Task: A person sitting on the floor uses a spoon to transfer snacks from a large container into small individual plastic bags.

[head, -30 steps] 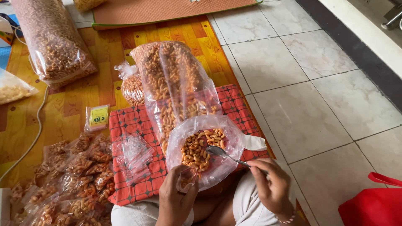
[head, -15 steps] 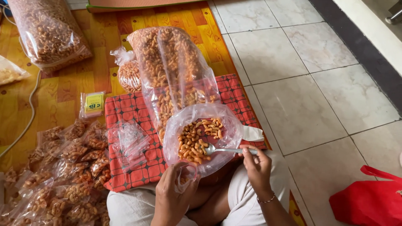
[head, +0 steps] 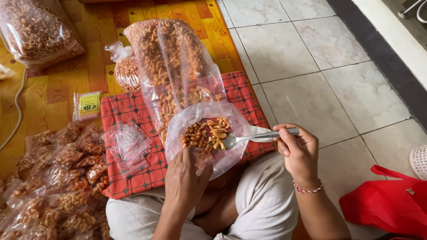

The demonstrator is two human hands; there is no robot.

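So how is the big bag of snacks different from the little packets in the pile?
The big bag is tall and lies open on the red cloth; the little packets are small, filled and heaped together on the floor. The left hand touches only the big bag's mouth; the packets lie untouched. Both are clear plastic holding the same orange-brown snack.

Soft, even daylight fills the head view; it is bright without harsh contrast. The pale floor tiles (head: 311,58) reflect a mild sheen, strongest toward the upper right. Shadows are faint and diffuse, gathering only under the clear plastic bag (head: 207,133) and beneath the right hand (head: 299,151). Small glints of glare run along the creases of the large snack bag (head: 173,62) and on the spoon (head: 249,138). Focus is sharp at the centre; edges show slight wide-angle stretch and softening
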